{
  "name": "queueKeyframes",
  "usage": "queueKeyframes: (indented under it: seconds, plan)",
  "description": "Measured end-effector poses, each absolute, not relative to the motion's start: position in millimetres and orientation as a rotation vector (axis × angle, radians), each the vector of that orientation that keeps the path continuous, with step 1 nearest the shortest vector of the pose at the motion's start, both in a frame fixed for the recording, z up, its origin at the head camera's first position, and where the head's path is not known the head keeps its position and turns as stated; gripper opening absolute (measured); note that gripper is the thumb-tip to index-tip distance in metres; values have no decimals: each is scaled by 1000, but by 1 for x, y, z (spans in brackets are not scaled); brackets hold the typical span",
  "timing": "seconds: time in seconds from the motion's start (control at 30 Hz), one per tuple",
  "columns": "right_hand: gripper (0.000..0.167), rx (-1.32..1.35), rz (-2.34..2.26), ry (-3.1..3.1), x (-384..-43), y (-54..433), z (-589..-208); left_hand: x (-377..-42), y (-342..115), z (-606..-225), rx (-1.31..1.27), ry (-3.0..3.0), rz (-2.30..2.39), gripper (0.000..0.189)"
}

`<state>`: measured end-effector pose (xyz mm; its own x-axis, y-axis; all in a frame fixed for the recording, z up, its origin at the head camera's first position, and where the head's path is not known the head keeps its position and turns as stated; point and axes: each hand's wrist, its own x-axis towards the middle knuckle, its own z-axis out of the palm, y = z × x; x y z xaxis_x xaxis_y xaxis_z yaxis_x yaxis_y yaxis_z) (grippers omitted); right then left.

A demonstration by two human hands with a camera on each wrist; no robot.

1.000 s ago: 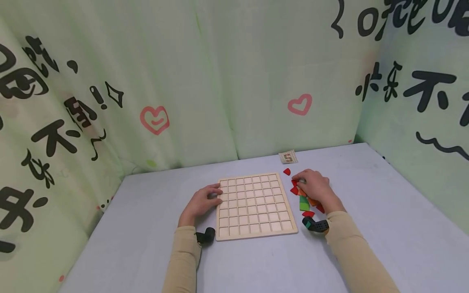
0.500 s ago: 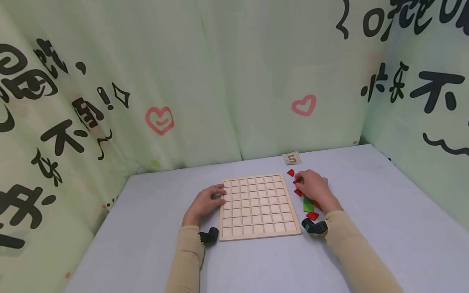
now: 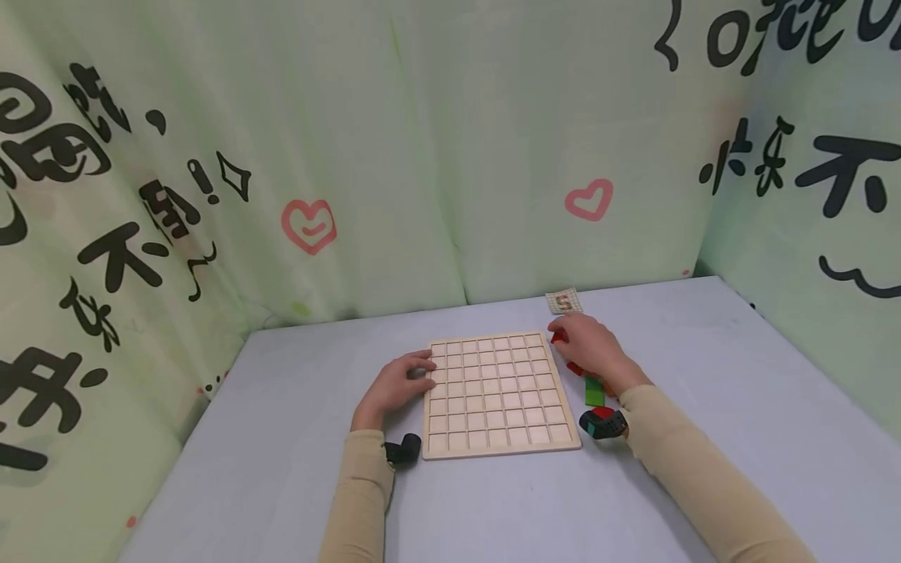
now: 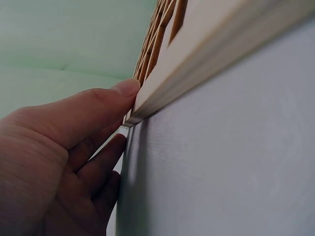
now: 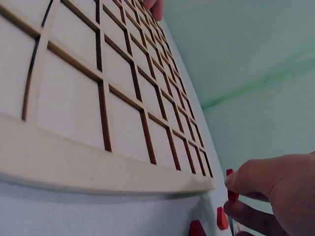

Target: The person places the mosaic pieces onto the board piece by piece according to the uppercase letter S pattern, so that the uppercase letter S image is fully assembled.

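Observation:
A wooden grid board (image 3: 503, 451) with square recesses lies in front of me. My left hand (image 3: 394, 389) is at its left edge; in the left wrist view the thumb rests on the rim while the other fingers extend beside it with little bend. Beyond the board's far right corner, my right hand (image 3: 593, 346) pinches a small red piece (image 5: 231, 189) between thumb and fingers. Below that hand lie a green piece (image 3: 594, 391) and a red piece (image 3: 604, 411), the latter partly behind the wrist camera. The palm hides other pieces.
A small square card (image 3: 564, 301) with a printed figure lies at the table's back edge, just past the right hand. Green-white curtains with black characters and pink hearts rise behind the white table (image 3: 303, 469) and along both sides.
My right hand has moved away from me and left, from the cluster to the red piece near the board's far corner, which its fingers now pinch. The left hand stays at the board's edge.

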<state>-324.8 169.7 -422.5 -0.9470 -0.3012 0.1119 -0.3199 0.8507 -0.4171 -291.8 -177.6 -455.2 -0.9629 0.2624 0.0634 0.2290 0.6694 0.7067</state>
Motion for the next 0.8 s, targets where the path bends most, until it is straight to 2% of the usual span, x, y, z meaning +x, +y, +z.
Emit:
queueKeyframes:
  seconds: [0.3,0.8]
  plan:
    - [32,890,818,-2965,-328,139,-422,-297,-178,-460,326,2791,1207,31]
    - [31,982,735,-2942,-334,109,-428,-295,-176,-456,328,2789,1197,32]
